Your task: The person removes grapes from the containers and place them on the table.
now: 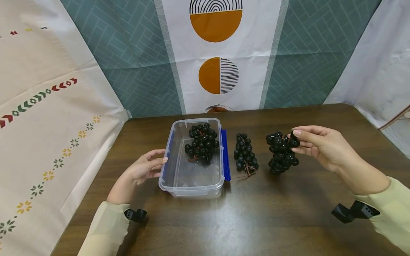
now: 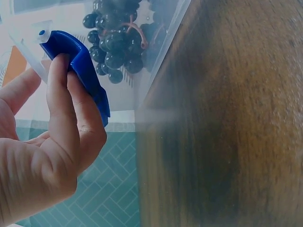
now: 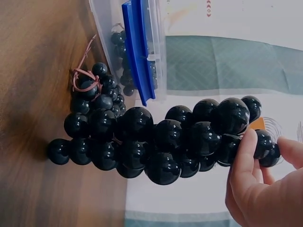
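Note:
A clear plastic container [image 1: 179, 174] with blue side latches stands on the table, one bunch of black grapes [image 1: 203, 142] inside it. My left hand [image 1: 150, 166] holds its left side, thumb at the rim and fingers against the blue latch [image 2: 78, 61]. To the right of the container lies a second bunch of black grapes [image 1: 245, 153], its brown stem toward me. My right hand [image 1: 323, 145] pinches the top of a third bunch [image 1: 280, 156] between thumb and fingers. That bunch hangs down from the fingertips; whether it touches the table I cannot tell.
The brown wooden table [image 1: 198, 224] carries everything. Behind it hangs a teal and white patterned cloth [image 1: 144, 81], and a white cloth with printed motifs [image 1: 57, 142] borders the left side. The container's right latch [image 1: 225, 156] sticks outward toward the lying bunch.

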The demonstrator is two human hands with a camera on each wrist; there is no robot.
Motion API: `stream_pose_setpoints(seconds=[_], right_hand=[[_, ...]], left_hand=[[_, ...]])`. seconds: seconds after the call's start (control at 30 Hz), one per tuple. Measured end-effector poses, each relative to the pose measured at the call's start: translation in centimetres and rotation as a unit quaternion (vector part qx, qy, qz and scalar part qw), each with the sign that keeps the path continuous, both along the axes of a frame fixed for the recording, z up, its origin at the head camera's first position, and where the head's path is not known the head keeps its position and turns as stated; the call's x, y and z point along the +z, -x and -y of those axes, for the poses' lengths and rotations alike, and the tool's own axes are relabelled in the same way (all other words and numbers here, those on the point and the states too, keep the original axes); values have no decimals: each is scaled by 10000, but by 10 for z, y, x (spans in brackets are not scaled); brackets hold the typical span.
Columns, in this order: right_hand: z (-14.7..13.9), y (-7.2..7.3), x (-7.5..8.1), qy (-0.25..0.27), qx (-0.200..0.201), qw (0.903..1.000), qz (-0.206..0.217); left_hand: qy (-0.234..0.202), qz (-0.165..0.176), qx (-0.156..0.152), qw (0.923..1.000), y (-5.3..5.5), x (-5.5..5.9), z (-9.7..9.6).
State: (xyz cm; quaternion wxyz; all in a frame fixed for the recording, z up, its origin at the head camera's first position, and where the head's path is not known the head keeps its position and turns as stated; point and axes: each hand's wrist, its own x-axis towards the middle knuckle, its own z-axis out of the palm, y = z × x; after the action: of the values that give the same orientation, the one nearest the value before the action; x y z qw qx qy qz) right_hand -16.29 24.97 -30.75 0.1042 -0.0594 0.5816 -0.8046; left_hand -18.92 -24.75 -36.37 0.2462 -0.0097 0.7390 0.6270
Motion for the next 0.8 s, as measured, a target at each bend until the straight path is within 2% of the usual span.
stream_pose_setpoints(seconds=[0.43, 0.8], right_hand=[[5, 11, -1, 102, -275, 9992, 270], [8, 23, -3, 129, -251, 9993, 242]], left_hand=[[6, 2, -17, 10000, 1, 0, -1], [-13, 24, 16, 10000, 0, 0, 0]])
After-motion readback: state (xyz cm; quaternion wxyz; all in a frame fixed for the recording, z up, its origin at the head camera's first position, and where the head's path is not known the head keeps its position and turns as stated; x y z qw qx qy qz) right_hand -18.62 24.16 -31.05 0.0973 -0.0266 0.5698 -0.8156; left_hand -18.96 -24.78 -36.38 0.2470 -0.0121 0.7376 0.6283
